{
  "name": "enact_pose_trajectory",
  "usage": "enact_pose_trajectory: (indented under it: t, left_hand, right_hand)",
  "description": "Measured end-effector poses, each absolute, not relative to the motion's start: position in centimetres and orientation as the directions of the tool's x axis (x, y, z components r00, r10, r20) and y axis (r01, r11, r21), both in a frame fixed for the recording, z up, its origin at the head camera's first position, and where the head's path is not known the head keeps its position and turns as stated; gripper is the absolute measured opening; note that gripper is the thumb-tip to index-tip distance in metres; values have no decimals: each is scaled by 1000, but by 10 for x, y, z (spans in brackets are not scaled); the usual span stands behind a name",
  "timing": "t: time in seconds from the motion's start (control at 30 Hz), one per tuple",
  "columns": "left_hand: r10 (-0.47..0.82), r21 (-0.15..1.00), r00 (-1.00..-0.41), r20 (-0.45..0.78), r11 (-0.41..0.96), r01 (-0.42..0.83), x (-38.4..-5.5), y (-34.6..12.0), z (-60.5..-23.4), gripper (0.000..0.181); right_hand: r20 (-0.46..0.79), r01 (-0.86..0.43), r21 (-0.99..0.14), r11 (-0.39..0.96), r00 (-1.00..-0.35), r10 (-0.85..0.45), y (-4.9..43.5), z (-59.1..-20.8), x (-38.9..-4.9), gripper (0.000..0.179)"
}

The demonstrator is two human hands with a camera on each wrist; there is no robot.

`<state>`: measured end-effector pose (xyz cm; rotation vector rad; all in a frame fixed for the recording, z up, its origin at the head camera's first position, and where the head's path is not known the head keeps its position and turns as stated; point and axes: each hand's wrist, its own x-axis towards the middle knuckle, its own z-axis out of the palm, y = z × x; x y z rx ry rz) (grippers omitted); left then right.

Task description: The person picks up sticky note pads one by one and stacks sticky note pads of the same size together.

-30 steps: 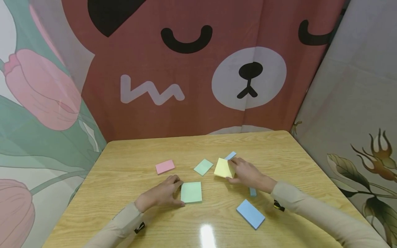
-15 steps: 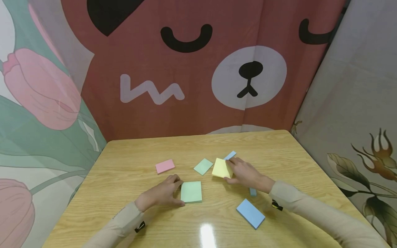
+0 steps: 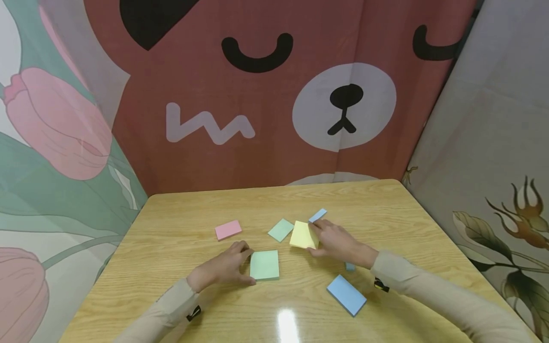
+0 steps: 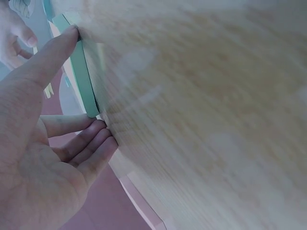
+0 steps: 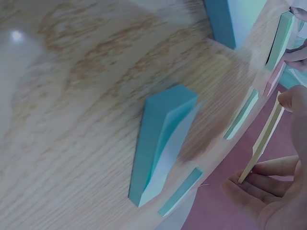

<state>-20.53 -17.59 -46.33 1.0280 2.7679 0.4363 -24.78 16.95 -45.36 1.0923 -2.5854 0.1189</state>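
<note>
My left hand (image 3: 223, 267) holds a square green sticky note pad (image 3: 264, 265) by its left side, thumb at the near corner and fingers at the far one. The left wrist view shows the pad's green edge (image 4: 84, 79) spanned between thumb and index finger, close to the tabletop. My right hand (image 3: 340, 243) pinches a yellow sticky note pad (image 3: 302, 236) between thumb and fingers. In the right wrist view this yellow pad (image 5: 264, 136) is raised and tilted above the table. A smaller green pad (image 3: 279, 230) lies just left of it.
On the wooden table (image 3: 171, 224) a pink pad (image 3: 228, 230) lies at the back left. A narrow blue pad (image 3: 318, 216) is beyond the right fingers. Another blue pad (image 3: 350, 267) is partly hidden under the right wrist, and a larger blue one (image 3: 346, 295) lies nearer.
My right hand has shifted a little to the left with the yellow pad, towards the smaller green pad. The left hand and its green pad have stayed in place.
</note>
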Motion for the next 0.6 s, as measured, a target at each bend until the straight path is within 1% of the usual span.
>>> enact_pose_trajectory:
  t: [0.1, 0.6]
  left_hand:
    - [656, 319, -753, -45, 724, 612, -205, -176, -463, 83]
    - [647, 317, -760, -58, 734, 601, -205, -174, -461, 82]
  right_hand:
    - [333, -719, 52, 693, -642, -691, 167, -453, -247, 73]
    - [309, -729, 52, 682, -638, -705, 157, -454, -242, 73]
